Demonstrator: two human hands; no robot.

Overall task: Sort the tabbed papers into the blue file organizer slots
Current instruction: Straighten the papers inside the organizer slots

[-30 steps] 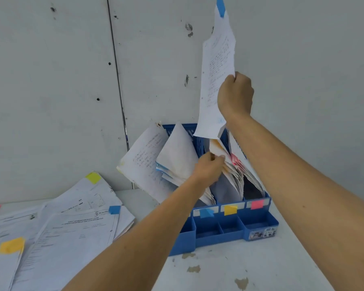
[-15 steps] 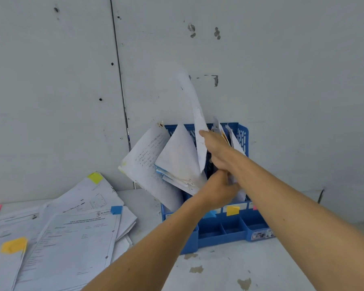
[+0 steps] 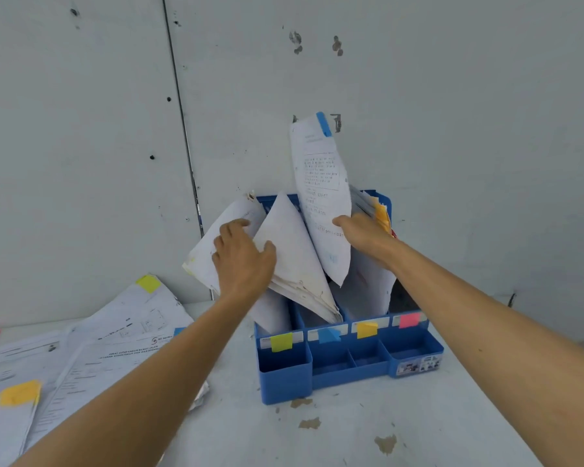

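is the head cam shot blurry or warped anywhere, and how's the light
Head view: the wall seam bows, a wide-angle warp; head view: light is flat and even, no glare, faint shade inside the blue file organizer; head view: print on the blue-tabbed sheet is soft, unreadable.

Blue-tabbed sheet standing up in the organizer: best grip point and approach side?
Pinch the blue-tabbed sheet on its upper right edge, just under the blue tab, coming from the right and above. That half stands free over the blue organizer and is curled lengthwise, so it looks stiff enough there. Lower down it is crowded by the leaning stack and the right hand.
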